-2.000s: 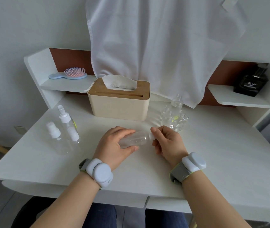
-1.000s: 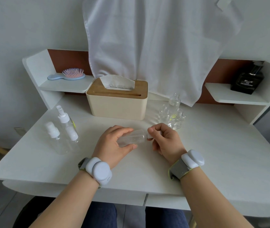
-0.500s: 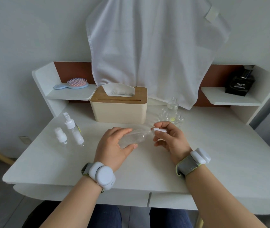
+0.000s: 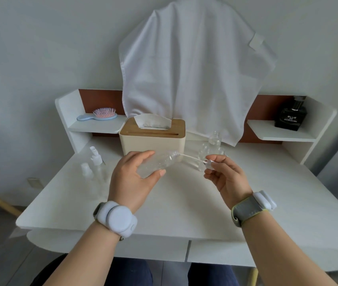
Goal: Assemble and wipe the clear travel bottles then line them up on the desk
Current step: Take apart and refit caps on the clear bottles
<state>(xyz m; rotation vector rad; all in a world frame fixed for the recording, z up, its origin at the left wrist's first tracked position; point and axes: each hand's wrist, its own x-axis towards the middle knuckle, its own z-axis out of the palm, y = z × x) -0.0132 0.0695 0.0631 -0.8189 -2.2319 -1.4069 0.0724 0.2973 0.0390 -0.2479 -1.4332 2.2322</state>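
The left hand [image 4: 132, 178] grips a clear bottle [image 4: 157, 163] above the middle of the white desk [image 4: 184, 203], fingers over the top and thumb underneath, with the bottle lying nearly level and its open neck pointing right. The right hand [image 4: 227, 178] pinches a small white spray cap [image 4: 209, 163] between thumb and fingertips, held just to the right of the bottle. A thin white tube [image 4: 190, 158] runs from the cap to the bottle's mouth, its far end at or just inside the neck; the cap itself is clear of the bottle. Both wrists carry bands with white rounded units.

Toward the left edge of the desk stand three clear bottles with white spray tops [image 4: 94, 164], close together. Toward the back of the desk, right of its middle, a group of capless clear bottles [image 4: 211, 147] stands just behind the right hand; how many there are is hard to tell. A cream tissue box [image 4: 151, 139] with a wooden lid sits at the back of the desk near the centre, a tissue sticking up from its slot. A white towel [image 4: 190, 79] hangs on the wall behind, its lower edge reaching down behind the box. On the left shelf of the desk's back unit lies a blue hairbrush [image 4: 100, 115] with pink bristles, and on the right shelf stands a dark perfume bottle [image 4: 290, 116].
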